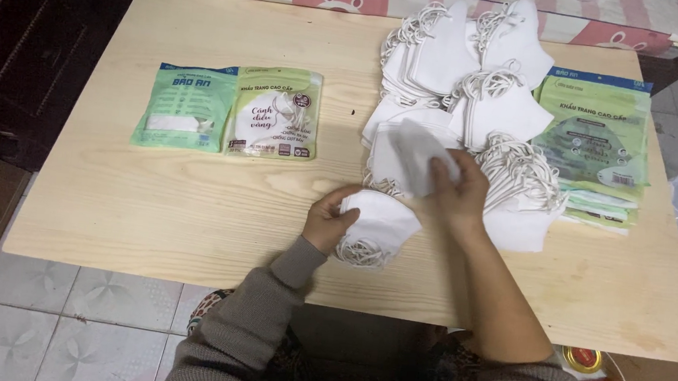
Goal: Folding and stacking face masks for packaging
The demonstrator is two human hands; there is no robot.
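Observation:
My left hand (327,222) grips a small stack of folded white face masks (376,230) with ear loops hanging at the near edge of the wooden table (192,211). Just above it, my right hand (458,193) holds a single white mask (416,152), lifted and blurred. Behind both hands lies a big loose pile of white masks (476,88) with tangled ear loops.
Two green packets (228,109) lie side by side at the table's left-middle. A stack of flat green pouches (600,147) sits at the right. A striped pink mattress (450,2) runs along the far edge; dark furniture (35,54) stands left.

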